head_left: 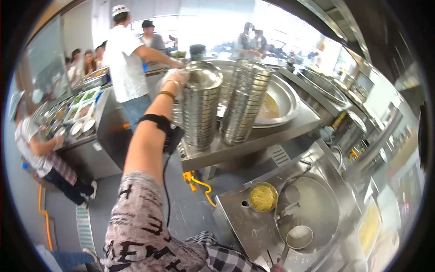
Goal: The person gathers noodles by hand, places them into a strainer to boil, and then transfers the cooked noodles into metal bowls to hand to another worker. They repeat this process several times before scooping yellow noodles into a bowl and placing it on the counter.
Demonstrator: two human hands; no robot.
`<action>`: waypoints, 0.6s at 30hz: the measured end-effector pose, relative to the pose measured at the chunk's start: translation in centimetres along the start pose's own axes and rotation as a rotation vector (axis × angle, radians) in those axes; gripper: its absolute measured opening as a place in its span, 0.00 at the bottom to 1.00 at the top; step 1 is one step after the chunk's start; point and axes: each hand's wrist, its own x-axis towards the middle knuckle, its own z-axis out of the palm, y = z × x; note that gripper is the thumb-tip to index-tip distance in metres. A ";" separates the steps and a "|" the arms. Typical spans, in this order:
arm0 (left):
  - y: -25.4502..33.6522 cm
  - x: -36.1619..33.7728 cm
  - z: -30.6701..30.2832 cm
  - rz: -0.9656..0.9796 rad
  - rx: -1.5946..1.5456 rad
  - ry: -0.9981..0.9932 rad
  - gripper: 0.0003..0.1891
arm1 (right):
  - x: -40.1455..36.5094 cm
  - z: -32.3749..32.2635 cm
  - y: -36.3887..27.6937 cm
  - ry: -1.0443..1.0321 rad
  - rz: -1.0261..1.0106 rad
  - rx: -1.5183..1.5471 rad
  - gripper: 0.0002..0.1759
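Note:
My left arm reaches forward, and my left hand (174, 79), in a clear plastic glove, is closed at the rim of the top metal bowl (202, 76) on a tall stack (199, 118). The fingertips are smeared by motion. Beside it a second stack of metal bowls (247, 102) leans slightly on the steel counter. At the bottom edge, only a bit of my right hand (277, 268) shows, at the handle of a strainer (299, 236) held over a large round cooking pot (321, 204). Something pale lies in the strainer. A bowl of yellow noodles (263, 196) sits left of the pot.
A wide metal basin (290, 97) with broth stands behind the stacks. One person in white (124, 63) works just beyond my left hand; another (41, 145) stands at a food counter (106, 136) on the left. A yellow pipe (199, 183) runs below the counter.

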 end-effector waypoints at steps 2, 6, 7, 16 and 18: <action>-0.6 1.5 -0.8 0.020 0.054 -0.158 0.11 | 2.2 -4.9 2.2 -0.315 0.015 0.110 0.08; -1.0 3.1 -1.3 0.099 0.264 0.157 0.11 | -2.4 -0.7 0.3 -0.040 -0.221 -0.183 0.05; -1.2 2.7 -2.3 0.112 0.244 0.207 0.10 | -3.1 -0.1 0.3 0.039 -0.121 -0.059 0.04; 5.9 -10.7 0.8 0.429 -1.347 0.033 0.08 | -1.4 -3.1 0.1 -0.222 0.268 1.003 0.22; 8.5 -13.7 8.6 0.862 -0.861 0.260 0.12 | -2.3 -1.8 -0.9 -0.120 0.224 0.899 0.22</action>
